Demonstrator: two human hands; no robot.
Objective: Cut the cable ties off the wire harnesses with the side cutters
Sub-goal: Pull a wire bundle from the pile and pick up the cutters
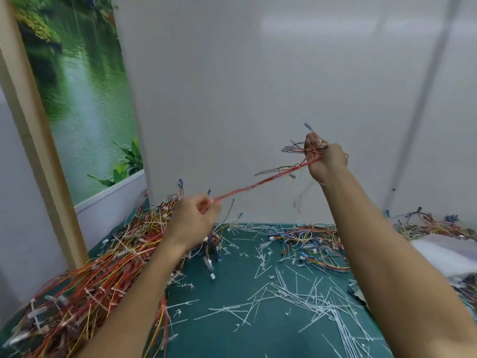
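A red wire harness (263, 183) stretches mid-frame between the left hand (196, 218) and the raised right hand (326, 161), each grip pinching an end. Cut cable ties (296, 298) litter the green counter (222, 301). The uncut heap (85, 275) at lower left looks larger than the finished pile (309, 244); no cutters visible.

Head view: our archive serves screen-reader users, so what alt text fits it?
Two bare hands stretch a red wire harness in mid-air: the left hand pinches its lower end, the right hand grips its raised end. Below, a green table holds wire heaps and scattered white cable ties.
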